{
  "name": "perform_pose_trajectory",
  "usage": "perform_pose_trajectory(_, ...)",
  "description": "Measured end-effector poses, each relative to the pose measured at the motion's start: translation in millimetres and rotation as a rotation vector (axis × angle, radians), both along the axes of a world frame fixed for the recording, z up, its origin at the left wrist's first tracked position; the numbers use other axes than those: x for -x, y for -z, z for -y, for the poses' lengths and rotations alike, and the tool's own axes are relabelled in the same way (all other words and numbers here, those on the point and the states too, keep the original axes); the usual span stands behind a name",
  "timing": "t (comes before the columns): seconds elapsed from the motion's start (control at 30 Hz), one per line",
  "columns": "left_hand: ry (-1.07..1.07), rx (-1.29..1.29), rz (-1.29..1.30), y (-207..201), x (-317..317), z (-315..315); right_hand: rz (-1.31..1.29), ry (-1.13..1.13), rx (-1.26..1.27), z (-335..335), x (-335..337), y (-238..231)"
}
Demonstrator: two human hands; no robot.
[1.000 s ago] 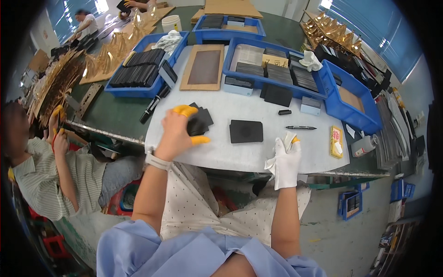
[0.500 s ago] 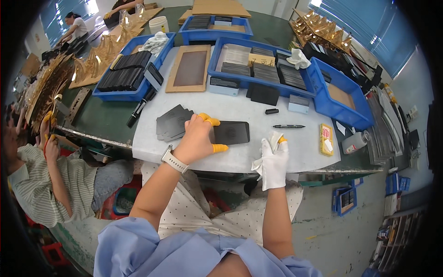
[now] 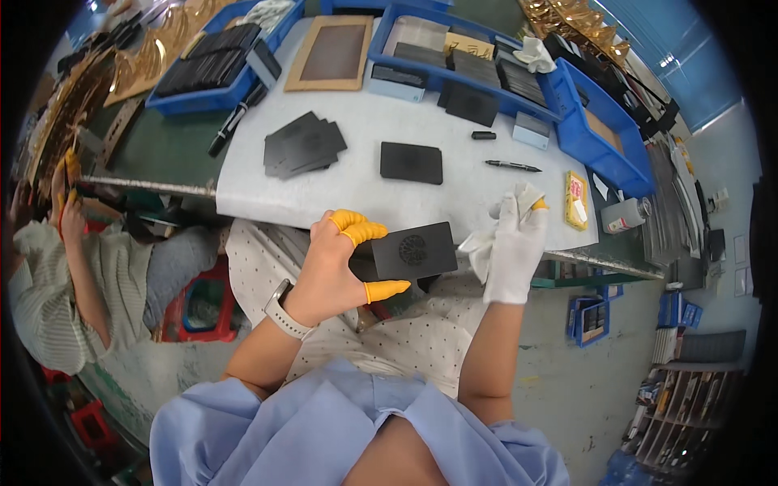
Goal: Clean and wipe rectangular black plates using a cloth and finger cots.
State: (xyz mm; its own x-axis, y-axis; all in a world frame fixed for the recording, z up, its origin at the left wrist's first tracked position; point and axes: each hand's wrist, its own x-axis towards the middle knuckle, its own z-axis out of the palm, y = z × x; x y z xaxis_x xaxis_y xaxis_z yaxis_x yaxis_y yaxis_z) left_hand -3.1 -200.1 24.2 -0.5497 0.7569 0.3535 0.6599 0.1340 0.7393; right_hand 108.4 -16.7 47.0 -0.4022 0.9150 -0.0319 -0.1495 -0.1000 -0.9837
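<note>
My left hand point(image 3: 336, 259), with yellow finger cots on thumb and fingers, grips a black card-like plate point(image 3: 433, 247) by its left edge. A round dark pattern marks the plate's face, which is raised in front of the table edge. To its right is my right hand point(image 3: 515, 259) in a white glove, one yellow fingertip showing. White cloth point(image 3: 519, 197) bunches at its fingertips; where glove ends and cloth begins is hard to make out. Beyond my hands lie a neat stack of black plates point(image 3: 412, 164) and, left of it, a fanned pile of similar plates point(image 3: 304, 146).
A pen point(image 3: 513, 166), its black cap point(image 3: 484, 135) and a yellow packet point(image 3: 576, 201) lie on the white sheet point(image 3: 356, 194). Blue trays point(image 3: 604, 154) line the far side. A white bottle point(image 3: 626, 216) stands at right. Another person's hands point(image 3: 70, 215) work at far left.
My left hand has lifted a black plate off the middle stack and brought it toward me. My right hand has shifted slightly right. The whole view has tilted down.
</note>
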Motion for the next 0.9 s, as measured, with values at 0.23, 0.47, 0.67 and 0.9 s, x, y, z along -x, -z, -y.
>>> perform_pose_trajectory(0.23,-0.034,-0.036,-0.041,7.8,-14.2,19.4,0.186,-0.188,-0.455,38.6,-12.8,16.3)
perform_pose_trajectory(0.47,-0.086,-0.004,-0.044,9.2,-24.5,28.3,0.059,-0.141,-0.033,68.9,-25.8,18.9)
perform_pose_trajectory(0.67,-0.083,-0.020,0.040,13.4,-24.6,35.9,0.113,0.027,0.090,54.4,-34.3,12.7)
perform_pose_trajectory(0.9,-0.079,-0.030,0.045,16.4,-26.3,39.5,-0.375,0.066,0.463,59.9,-30.5,33.5)
